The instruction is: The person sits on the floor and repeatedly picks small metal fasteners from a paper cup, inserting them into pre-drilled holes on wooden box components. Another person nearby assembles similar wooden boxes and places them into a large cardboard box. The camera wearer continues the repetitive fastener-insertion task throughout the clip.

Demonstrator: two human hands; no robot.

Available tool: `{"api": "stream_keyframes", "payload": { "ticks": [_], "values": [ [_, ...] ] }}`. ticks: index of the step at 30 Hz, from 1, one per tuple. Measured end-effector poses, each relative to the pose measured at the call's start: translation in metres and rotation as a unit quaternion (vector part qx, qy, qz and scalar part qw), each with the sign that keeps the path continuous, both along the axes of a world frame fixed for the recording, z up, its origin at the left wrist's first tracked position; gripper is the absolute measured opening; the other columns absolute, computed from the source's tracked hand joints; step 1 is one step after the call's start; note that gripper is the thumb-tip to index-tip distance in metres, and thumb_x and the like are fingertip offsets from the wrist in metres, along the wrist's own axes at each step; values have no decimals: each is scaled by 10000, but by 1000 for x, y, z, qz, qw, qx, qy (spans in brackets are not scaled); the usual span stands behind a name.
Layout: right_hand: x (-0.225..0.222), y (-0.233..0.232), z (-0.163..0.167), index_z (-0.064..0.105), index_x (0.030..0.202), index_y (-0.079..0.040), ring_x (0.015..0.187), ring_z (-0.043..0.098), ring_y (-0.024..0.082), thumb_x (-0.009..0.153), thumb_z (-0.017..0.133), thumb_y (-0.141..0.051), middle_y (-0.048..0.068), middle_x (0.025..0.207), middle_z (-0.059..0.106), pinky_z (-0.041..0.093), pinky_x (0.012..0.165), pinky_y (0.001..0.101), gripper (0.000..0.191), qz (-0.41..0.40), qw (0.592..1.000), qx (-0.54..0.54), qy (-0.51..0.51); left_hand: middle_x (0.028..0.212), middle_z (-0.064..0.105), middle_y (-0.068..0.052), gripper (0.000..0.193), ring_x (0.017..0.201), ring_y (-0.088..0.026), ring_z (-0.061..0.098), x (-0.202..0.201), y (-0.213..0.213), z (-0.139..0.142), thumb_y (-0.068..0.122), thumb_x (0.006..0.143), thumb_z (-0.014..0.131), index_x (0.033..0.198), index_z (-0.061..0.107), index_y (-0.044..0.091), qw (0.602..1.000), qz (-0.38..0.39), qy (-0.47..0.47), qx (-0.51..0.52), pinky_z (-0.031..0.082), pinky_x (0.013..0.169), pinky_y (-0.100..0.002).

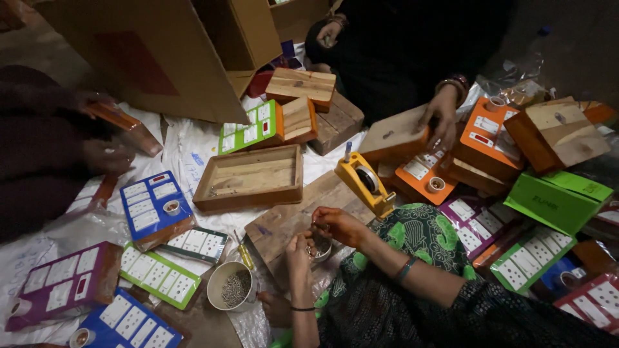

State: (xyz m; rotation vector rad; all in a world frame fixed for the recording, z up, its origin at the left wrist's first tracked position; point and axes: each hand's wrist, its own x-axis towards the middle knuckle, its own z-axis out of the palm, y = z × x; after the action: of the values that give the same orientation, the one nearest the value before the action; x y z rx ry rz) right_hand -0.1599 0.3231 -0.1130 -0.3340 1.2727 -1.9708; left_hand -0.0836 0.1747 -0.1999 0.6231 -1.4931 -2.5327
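Fingers of the right hand (338, 225) and left hand (298, 250) pinch together over a small steel bowl (320, 249); what they grip is too small to tell. Bowl sits at the wooden board's (284, 222) near edge, beside the yellow tape dispenser (364, 183).

The floor is covered by white plastic sheeting (187, 145) across the left of the frame. Dim lighting is noted; a large cardboard box (148, 55) is seen upper left.
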Motion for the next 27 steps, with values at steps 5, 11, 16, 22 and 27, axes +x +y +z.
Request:
{"api": "stream_keyframes", "payload": {
  "ticks": [5, 11, 16, 22, 27],
  "values": [
    [17, -11, 26, 677, 971, -57, 784, 685, 137, 925, 687, -67, 60, 860, 700, 592, 773, 256, 48, 37, 984, 152, 85, 739, 613, -24, 305, 570, -99, 525, 10, 5, 26, 264, 1055, 463, 1135, 667, 51, 1000, 5, -12, 11, 408, 502, -246],
    [16, -11, 24, 660, 962, -53, 707, 695, 191, 968, 644, -119, 99, 805, 697, 568, 657, 310, 68, 72, 977, 169, 105, 845, 683, 9, 344, 683, -84, 627, 13, 5, 39, 344, 1066, 463, 1206, 606, 63, 997, 14, -73, -37, 517, 605, -225],
    [9, -9, 12, 649, 1008, -50, 750, 701, 139, 984, 667, -123, 71, 880, 707, 615, 741, 279, 79, 4, 994, 83, 65, 889, 662, -115, 505, 687, -158, 578, 10, 6, 30, 396, 1082, 483, 1296, 622, -40, 1000, -2, -15, -10, 473, 579, -290],
    [13, -14, 8, 712, 1096, -84, 661, 685, 141, 923, 702, -183, 58, 843, 739, 588, 609, 293, 199, 90, 899, 303, 303, 1172, 668, -81, 613, 946, -181, 659, 7, 4, 22, 534, 1021, 354, 1416, 541, 104, 993, -26, -89, -78, 566, 742, -335],
    [14, -14, 6, 724, 1006, -9, 706, 721, 163, 877, 714, -90, 100, 832, 750, 607, 652, 311, 153, 102, 861, 276, 415, 1126, 708, -94, 627, 985, -175, 682, 6, 7, 9, 546, 1046, 381, 1343, 633, 54, 988, -14, 21, -155, 565, 816, -310]
  ]
}}
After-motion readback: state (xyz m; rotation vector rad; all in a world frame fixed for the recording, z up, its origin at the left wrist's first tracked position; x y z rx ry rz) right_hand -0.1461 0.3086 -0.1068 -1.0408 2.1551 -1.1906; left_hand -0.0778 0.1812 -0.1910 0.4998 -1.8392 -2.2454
